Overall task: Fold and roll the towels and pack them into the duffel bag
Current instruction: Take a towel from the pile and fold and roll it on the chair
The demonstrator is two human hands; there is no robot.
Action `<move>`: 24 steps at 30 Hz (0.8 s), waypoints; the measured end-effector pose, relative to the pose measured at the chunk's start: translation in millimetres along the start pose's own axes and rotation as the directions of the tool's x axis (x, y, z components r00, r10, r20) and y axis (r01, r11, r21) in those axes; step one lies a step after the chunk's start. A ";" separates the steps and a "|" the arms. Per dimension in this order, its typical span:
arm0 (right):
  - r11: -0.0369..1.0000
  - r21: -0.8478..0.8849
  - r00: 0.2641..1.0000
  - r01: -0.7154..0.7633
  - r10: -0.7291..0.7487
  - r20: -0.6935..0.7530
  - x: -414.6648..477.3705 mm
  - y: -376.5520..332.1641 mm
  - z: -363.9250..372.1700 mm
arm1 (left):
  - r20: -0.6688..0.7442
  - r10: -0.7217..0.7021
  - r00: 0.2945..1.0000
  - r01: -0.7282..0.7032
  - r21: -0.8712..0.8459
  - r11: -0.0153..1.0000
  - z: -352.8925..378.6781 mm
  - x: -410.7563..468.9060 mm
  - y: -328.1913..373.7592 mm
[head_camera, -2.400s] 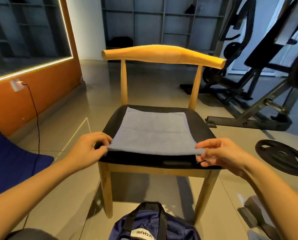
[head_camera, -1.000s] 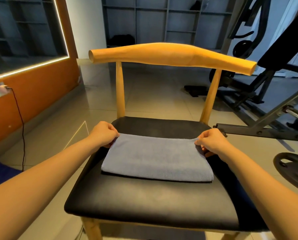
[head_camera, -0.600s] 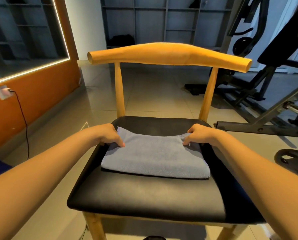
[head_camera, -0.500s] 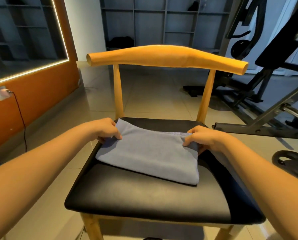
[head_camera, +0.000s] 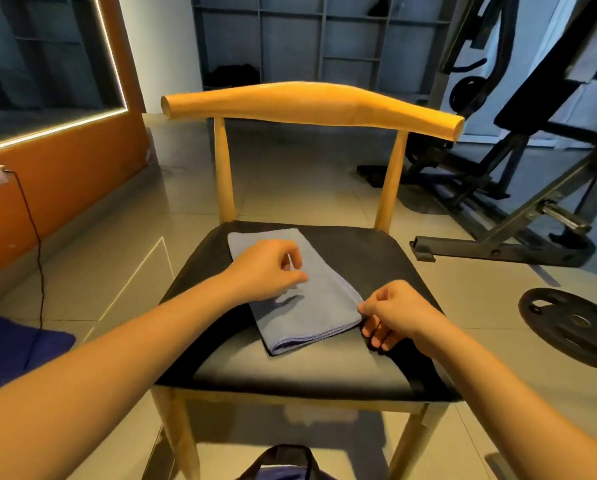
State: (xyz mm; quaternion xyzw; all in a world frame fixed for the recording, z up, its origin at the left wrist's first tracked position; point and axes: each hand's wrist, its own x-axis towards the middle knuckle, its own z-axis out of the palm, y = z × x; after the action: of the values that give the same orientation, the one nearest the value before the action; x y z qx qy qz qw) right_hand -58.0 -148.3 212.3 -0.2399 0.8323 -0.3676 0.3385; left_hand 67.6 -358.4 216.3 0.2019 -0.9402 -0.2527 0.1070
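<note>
The folded towel (head_camera: 319, 306) lies slantwise across the middle of the chair seat (head_camera: 366, 261); the left hand (head_camera: 265, 271) hovers loosely curled over it, holding nothing, while the right hand (head_camera: 394, 313) pinches its corner nearest the seat's front right. With only that corner held, the roll may start crooked or loose and the folded layers may slide apart. No writing is readable, even on the duffel bag (head_camera: 283, 465) below the seat's front edge.

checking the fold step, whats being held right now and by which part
The right hand pinches the towel at its near right corner. The left hand is curled over the towel's middle; its grip cannot be told.
</note>
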 end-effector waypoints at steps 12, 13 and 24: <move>0.936 -0.351 0.995 0.020 -0.052 -0.082 -16.9 13.4 -4.3 | 0.046 0.368 0.929 -0.351 0.427 0.833 20.1 -117.3 -15.1; 0.879 -0.470 0.975 0.077 -0.165 -0.150 -16.1 15.7 -3.5 | 0.025 0.402 0.915 -0.366 0.465 0.806 21.1 -119.1 -19.4; 0.181 -0.755 0.560 0.631 -0.779 0.281 -22.6 28.0 24.8 | 0.013 0.481 0.877 -0.367 0.662 0.653 26.4 -121.2 -20.0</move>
State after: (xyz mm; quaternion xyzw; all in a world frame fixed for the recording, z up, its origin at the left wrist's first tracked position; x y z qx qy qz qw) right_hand -29.1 -127.7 186.9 -0.6865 0.7165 -0.0882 -0.0871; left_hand 174.7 -310.2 171.5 0.0203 -0.9768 0.1367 0.1638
